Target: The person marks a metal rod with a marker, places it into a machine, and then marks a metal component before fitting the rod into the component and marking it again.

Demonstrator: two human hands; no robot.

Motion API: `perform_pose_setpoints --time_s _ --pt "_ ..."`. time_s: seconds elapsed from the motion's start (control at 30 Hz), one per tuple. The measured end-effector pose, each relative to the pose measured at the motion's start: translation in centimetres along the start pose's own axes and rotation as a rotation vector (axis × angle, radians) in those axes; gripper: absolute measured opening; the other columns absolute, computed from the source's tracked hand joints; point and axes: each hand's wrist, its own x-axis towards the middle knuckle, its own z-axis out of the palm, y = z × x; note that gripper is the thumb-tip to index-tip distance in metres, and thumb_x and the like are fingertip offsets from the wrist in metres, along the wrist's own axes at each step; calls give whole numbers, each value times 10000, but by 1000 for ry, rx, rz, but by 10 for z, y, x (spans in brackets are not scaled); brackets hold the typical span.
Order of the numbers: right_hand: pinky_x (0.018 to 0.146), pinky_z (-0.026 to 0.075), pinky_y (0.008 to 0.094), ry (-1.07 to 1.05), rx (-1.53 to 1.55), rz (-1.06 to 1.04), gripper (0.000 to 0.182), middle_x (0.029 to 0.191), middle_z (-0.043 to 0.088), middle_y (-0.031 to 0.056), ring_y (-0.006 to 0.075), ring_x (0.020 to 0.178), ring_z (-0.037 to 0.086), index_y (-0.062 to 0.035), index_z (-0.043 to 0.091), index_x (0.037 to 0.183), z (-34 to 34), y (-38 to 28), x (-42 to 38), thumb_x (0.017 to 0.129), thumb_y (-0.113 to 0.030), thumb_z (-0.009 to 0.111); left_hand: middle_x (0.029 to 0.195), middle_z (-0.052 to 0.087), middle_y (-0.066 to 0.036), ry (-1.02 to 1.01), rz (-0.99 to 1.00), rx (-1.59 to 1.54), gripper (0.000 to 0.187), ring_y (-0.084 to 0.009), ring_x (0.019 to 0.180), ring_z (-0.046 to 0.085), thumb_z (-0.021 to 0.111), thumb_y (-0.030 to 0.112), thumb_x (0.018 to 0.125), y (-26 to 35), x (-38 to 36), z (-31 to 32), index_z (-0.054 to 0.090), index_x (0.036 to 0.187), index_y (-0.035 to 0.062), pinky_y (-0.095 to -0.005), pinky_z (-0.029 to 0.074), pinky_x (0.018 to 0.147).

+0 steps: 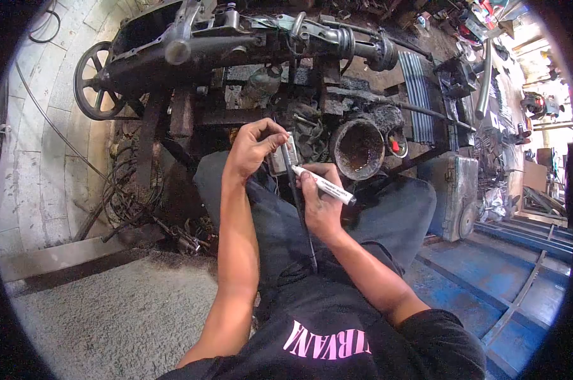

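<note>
My right hand [321,202] is closed round a white marker pen [329,187] with a black end. Its tip points up and left, at a long thin dark strip [301,212]. The strip runs from my lap up between my hands, and its upper part looks lighter. Near that upper end my left hand [253,151] has thumb and fingers pinched together on the strip. Just behind the strip, partly covered by it, is a pale boxy object [278,166] whose kind I cannot make out.
A greasy machine with a spoked handwheel [98,81] spans the space ahead. Beyond my knees stands a round, dirty metal pot [358,149]. A battered metal case [448,196] is at the right, near blue metal panels [483,272]. Cables [119,190] hang at left.
</note>
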Motion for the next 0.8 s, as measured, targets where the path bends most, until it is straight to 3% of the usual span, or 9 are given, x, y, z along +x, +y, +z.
perform_pose_setpoints --time_s 0.07,0.33,0.8 --pt "654 469 266 -69 -147 -43 138 841 643 42 76 743 551 3 615 1056 0 -12 2 987 -110 654 869 741 -35 11 -6 38 179 -51 728 588 717 222 961 1 0 0 699 992 47 -222 410 627" --pt "682 488 261 32 26 18 147 849 646 46 79 761 569 9 606 1069 1 -4 0 989 -110 640 830 679 13 35 -16 31 203 -44 699 536 768 249 924 0 0 1 702 937 58 -211 398 612" --pt "642 465 270 1 -14 13 139 831 635 33 77 735 538 8 610 1059 1 3 0 995 -115 629 826 668 25 48 -31 13 200 -30 682 508 781 240 916 -2 1 0 702 929 57 -208 384 599"
